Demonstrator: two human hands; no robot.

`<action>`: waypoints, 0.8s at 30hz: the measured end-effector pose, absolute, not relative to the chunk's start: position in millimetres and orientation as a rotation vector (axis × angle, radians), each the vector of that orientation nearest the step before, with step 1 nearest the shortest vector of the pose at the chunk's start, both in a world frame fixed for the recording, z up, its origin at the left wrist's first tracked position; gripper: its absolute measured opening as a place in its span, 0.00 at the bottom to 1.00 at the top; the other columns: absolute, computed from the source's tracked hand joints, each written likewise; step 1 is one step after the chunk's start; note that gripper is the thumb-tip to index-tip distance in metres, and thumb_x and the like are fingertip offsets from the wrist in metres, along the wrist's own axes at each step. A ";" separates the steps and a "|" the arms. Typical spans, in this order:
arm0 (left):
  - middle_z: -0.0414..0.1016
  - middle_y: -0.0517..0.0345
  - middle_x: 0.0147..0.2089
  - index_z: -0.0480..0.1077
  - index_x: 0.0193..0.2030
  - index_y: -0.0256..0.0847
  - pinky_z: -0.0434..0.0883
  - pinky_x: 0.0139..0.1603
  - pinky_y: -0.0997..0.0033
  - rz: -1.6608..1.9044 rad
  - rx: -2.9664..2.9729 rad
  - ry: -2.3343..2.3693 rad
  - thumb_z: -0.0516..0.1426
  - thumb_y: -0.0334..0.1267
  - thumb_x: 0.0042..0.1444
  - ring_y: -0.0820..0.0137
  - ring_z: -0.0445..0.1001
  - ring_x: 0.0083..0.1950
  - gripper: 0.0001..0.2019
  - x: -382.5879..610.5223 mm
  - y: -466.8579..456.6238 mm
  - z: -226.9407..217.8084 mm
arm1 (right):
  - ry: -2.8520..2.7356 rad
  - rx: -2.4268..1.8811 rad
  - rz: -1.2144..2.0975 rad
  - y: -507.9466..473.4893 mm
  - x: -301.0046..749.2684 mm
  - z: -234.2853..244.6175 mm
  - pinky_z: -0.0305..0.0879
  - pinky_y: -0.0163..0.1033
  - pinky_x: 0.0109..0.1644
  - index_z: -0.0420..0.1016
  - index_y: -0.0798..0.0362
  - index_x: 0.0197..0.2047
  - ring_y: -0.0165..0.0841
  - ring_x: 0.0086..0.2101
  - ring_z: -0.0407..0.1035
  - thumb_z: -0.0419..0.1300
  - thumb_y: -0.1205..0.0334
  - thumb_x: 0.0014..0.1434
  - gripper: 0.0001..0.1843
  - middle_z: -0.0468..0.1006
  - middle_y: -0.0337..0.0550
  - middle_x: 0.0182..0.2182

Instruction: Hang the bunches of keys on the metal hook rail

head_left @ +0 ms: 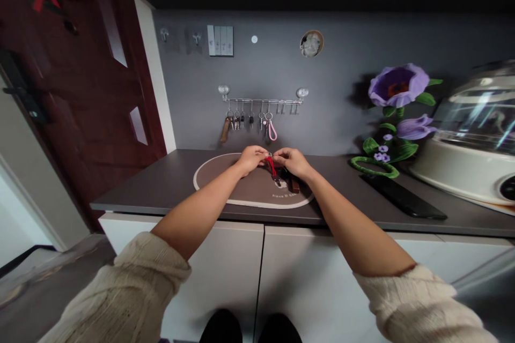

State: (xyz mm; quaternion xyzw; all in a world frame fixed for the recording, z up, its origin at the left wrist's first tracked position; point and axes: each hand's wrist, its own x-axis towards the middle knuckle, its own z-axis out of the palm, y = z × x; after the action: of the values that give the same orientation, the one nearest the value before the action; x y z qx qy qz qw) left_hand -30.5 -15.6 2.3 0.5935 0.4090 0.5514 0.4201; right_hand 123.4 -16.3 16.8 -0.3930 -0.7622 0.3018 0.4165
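Note:
My left hand (pixel 251 159) and my right hand (pixel 293 161) meet over a brown oval mat (pixel 213 177) on the dark countertop. Both hands pinch a key ring with a red strap (pixel 272 166) that hangs between them. A dark key and a brown tag (pixel 295 186) dangle below my right hand. On the wall behind, a chrome hook rail (pixel 262 101) carries several key sets, one with a brown strap (pixel 225 129) and one with a pink loop (pixel 272 131).
A dark flat phone-like slab (pixel 402 197) lies on the counter to the right, beside purple craft flowers (pixel 396 112) and a large white appliance (pixel 470 144). A dark red door (pixel 80 91) stands at the left. White cabinet doors (pixel 261 273) are below the counter.

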 end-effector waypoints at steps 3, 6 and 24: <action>0.71 0.57 0.25 0.68 0.29 0.33 0.67 0.30 0.74 1.401 1.437 0.992 0.56 0.30 0.45 0.77 0.70 0.26 0.03 -30.4 -16.8 4.0 | -1.890 -0.930 0.817 -17.9 122.6 18.2 0.62 0.32 0.33 0.70 0.57 0.29 0.24 0.24 0.65 0.57 0.65 0.47 0.05 0.73 0.39 0.25; 0.71 0.57 0.26 0.69 0.29 0.33 0.68 0.30 0.74 1.416 1.404 0.972 0.56 0.31 0.45 0.76 0.70 0.26 0.03 -30.6 -19.2 5.9 | -1.846 -0.888 0.895 -20.3 121.7 19.6 0.63 0.32 0.33 0.69 0.57 0.29 0.24 0.25 0.65 0.57 0.64 0.48 0.06 0.73 0.39 0.25; 0.74 0.56 0.28 0.70 0.30 0.33 0.69 0.38 0.70 1.459 1.367 0.901 0.61 0.36 0.39 0.76 0.71 0.30 0.10 -27.9 -26.4 11.2 | -1.692 -0.809 1.025 -24.0 122.2 20.8 0.62 0.33 0.30 0.68 0.57 0.29 0.25 0.24 0.64 0.61 0.56 0.42 0.13 0.72 0.38 0.24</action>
State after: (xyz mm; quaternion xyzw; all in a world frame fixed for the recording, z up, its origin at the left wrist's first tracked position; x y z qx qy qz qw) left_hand -27.9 -26.4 11.2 0.5546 0.3653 0.5920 0.4566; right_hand 122.2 -24.0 20.8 -0.3317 -0.6939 0.4206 0.4813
